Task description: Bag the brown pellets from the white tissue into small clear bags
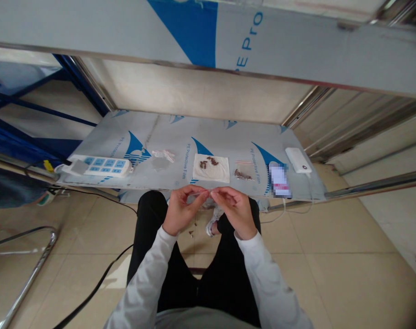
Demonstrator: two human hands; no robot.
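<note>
My left hand (186,205) and my right hand (232,204) meet in front of the table edge, above my knees. Thumbs and fingers of both are pinched on what looks like a small clear plastic bag (205,204), mostly hidden by the fingers. Beyond them on the table lies a white cloth (211,176) with two little heaps of brown screw-like pieces (213,160). Right of the cloth is a clear bag (244,171) with similar brown pieces inside and pinkish lines at its top. Several flat clear bags (162,158) lie to the left.
A white power strip (105,166) sits at the table's left end. A phone (280,180) and a white power bank (297,160) with a cable lie at the right. Overhead runs a film-covered shelf (125,32). Small bits (191,234) are on the floor (297,233).
</note>
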